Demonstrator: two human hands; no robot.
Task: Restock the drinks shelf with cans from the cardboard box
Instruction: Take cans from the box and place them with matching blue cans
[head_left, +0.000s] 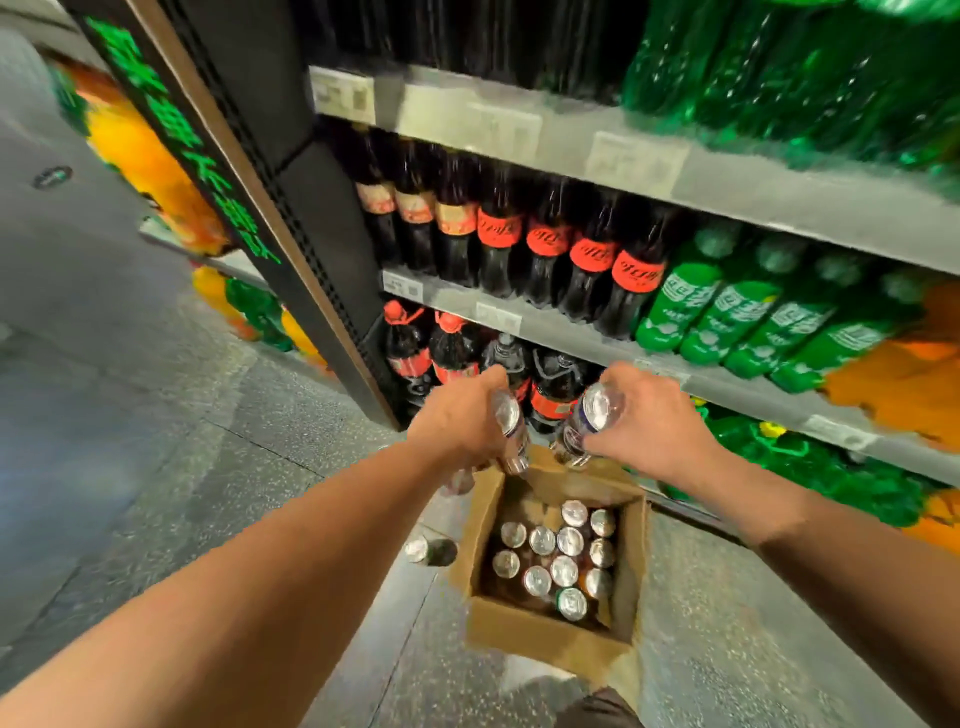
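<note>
Hidden and smeared
Fingers of the left hand (457, 423) cover its cans (507, 414) (two or three, unclear); under fingers of the right hand (647, 418) the can (595, 408) shows a smeared label, price tags (497, 315) beyond them unreadable.

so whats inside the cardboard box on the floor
Upright cans, silver tops showing, stand packed in the cardboard box; its far end looks bare. Their sides and the box floor beneath them are hidden.

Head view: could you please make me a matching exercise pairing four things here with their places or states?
Things: 1 cardboard box; 2 lone can; 3 green bottles; 4 right hand.
Places or states: a grips a can; b on a shelf; c open on the floor; d outside the box, at its left.
Pairs: 1-c; 2-d; 3-b; 4-a.
</note>
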